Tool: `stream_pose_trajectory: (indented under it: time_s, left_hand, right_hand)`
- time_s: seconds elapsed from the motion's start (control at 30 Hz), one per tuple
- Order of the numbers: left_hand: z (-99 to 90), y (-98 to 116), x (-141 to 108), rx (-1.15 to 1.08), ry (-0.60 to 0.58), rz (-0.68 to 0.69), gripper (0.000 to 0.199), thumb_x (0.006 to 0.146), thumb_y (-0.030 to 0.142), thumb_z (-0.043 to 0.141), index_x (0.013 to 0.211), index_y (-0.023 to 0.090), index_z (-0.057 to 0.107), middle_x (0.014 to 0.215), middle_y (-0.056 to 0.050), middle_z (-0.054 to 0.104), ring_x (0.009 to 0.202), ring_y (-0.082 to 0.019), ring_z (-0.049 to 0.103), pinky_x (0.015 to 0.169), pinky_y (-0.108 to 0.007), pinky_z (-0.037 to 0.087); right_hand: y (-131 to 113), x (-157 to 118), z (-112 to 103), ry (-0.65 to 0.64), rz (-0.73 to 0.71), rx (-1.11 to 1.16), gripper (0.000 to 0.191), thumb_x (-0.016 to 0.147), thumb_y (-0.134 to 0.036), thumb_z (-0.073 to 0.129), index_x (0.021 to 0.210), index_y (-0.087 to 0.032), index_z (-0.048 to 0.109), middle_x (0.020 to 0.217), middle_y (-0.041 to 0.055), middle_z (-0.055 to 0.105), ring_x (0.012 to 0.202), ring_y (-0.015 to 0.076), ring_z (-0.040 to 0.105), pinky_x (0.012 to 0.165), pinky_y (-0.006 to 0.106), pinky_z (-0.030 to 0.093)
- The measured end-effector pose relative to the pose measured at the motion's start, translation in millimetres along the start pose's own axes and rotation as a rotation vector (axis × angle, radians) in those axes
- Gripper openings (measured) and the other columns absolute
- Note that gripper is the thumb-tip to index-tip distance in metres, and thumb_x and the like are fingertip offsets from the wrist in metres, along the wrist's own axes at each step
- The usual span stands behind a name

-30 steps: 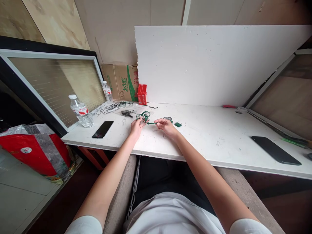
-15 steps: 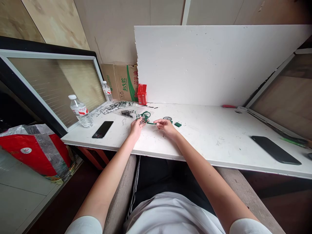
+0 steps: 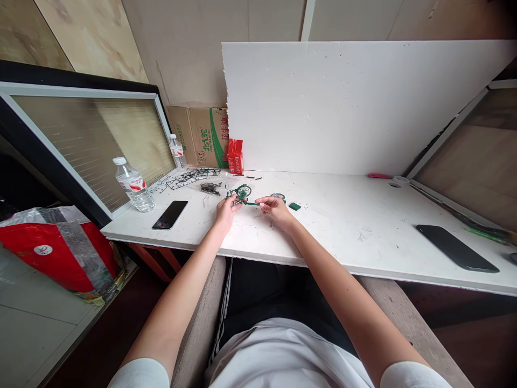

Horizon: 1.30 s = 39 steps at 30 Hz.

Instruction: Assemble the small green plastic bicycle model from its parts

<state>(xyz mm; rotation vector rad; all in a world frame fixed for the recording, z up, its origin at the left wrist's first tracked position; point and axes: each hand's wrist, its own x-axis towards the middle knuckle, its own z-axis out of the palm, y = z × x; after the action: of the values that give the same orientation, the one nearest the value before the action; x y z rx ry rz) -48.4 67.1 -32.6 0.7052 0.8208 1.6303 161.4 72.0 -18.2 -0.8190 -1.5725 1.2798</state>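
Observation:
A small green model bicycle [image 3: 243,192] with one spoked wheel showing is held just over the white table. My left hand [image 3: 226,210] is closed around its near left side, fingers partly hiding the frame. From the model a thin green bar reaches to the right, and my right hand [image 3: 275,208] pinches its end between thumb and fingers. Just behind my right hand lies a loose spoked wheel [image 3: 277,196], partly covered by the hand. A small green block-shaped part [image 3: 294,206] rests to the right of it.
Black part frames [image 3: 191,177] and a bag of dark parts [image 3: 210,187] lie behind to the left. A phone [image 3: 170,215] and a water bottle [image 3: 134,185] are at left. A red box [image 3: 235,156] stands at the back; another phone [image 3: 456,248] lies far right.
The model bicycle has tilted or shifted very slightly to the right in my left hand. Both hands keep nearly the same place and grip.

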Motion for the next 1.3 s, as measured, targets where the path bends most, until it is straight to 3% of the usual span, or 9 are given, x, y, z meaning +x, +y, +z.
stream_pose_trajectory:
  time_s: [1.0,1.3]
  left_hand:
    - [-0.9,-1.4,0.2,0.049,0.011,0.002,0.02,0.083,0.028,0.076,0.095,0.015,0.067,0.096,-0.01,0.075,0.092,-0.025,0.077,0.106,-0.046,0.054]
    - [-2.3,-0.8,0.5,0.008,-0.031,-0.054,0.018,0.085,0.027,0.074,0.097,0.017,0.064,0.101,-0.011,0.076,0.099,-0.028,0.078,0.107,-0.046,0.053]
  right_hand:
    - [6.0,4.2,-3.9,0.058,-0.039,0.008,0.042,0.072,-0.054,0.085,0.095,-0.019,0.079,0.079,0.002,0.064,0.071,0.0151,0.052,0.07,0.033,0.045]
    - [5.8,4.4,-3.2,0.091,-0.063,-0.024,0.04,0.075,-0.055,0.081,0.092,-0.019,0.076,0.075,0.0007,0.06,0.07,0.0141,0.048,0.066,0.031,0.043]
